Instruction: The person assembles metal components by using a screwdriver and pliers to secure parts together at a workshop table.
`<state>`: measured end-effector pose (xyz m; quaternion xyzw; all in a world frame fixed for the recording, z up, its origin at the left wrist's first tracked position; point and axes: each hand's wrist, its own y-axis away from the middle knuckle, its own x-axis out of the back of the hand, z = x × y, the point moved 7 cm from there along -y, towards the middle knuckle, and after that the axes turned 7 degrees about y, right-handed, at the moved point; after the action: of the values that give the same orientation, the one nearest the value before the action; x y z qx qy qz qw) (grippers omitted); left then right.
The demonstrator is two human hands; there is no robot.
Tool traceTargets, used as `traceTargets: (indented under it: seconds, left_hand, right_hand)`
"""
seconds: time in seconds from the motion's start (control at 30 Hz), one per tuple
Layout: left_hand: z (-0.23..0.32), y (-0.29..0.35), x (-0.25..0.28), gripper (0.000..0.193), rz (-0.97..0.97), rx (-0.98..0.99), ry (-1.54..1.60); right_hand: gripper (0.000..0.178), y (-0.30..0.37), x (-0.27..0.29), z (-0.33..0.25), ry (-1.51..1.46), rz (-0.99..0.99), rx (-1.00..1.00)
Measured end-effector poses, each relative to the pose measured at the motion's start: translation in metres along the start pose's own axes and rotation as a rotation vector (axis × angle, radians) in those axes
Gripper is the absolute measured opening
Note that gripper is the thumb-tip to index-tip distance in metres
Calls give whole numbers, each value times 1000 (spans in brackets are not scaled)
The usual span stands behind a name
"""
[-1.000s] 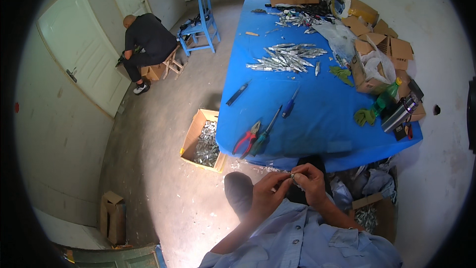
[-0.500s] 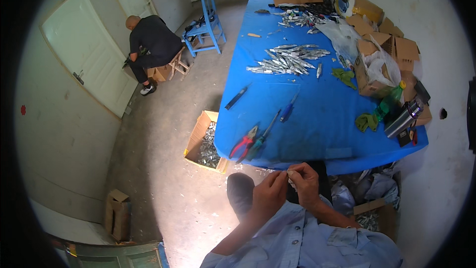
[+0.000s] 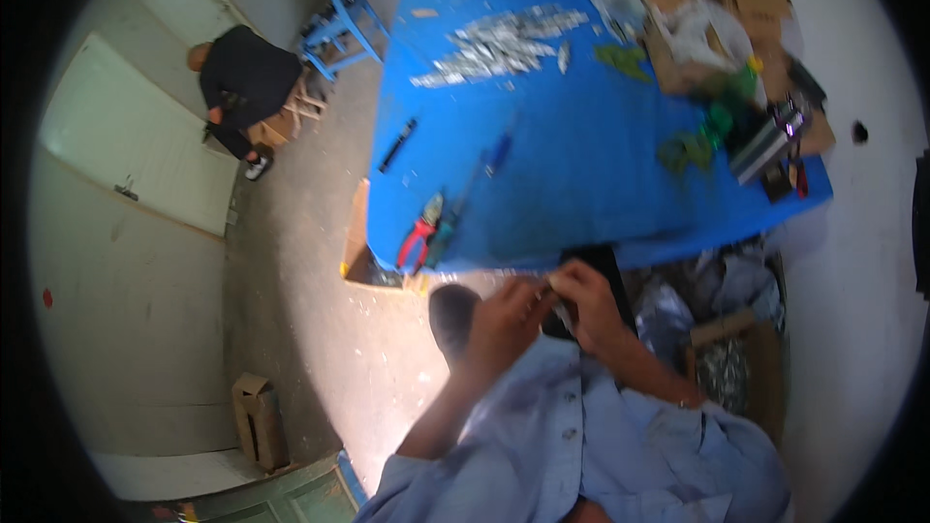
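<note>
Hands drawn closer, left hand [image 3: 504,322], right hand [image 3: 589,302] touching

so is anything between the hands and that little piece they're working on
Nothing visible. Both the left hand and the right hand already meet at the small thin piece, held just below the edge of the blue table. The blur hides the exact grip.

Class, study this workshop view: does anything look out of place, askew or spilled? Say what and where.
Red-handled pliers lie at the very front edge of the blue table, close to the drop. Silvery metal pieces lie strewn in loose heaps across the far half, and an open cardboard box sits skewed on the floor beside it.
</note>
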<state>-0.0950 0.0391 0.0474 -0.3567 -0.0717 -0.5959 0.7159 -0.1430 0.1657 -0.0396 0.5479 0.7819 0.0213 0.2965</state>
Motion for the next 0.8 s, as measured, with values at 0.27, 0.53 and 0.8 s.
traceTargets:
  seconds: [0.27,0.53,0.8]
  left_hand:
    - [-8,9,2,41,54,281,227]
    - [-8,7,-4,42,40,162,131]
    - [-11,7,-3,38,17,132,142]
  right_hand:
    - [12,-2,-5,-2,-236,-136,-48]
    - [17,-4,-6,9,-185,-151,-99]
    - [18,-3,-7,10,-120,-168,-80]
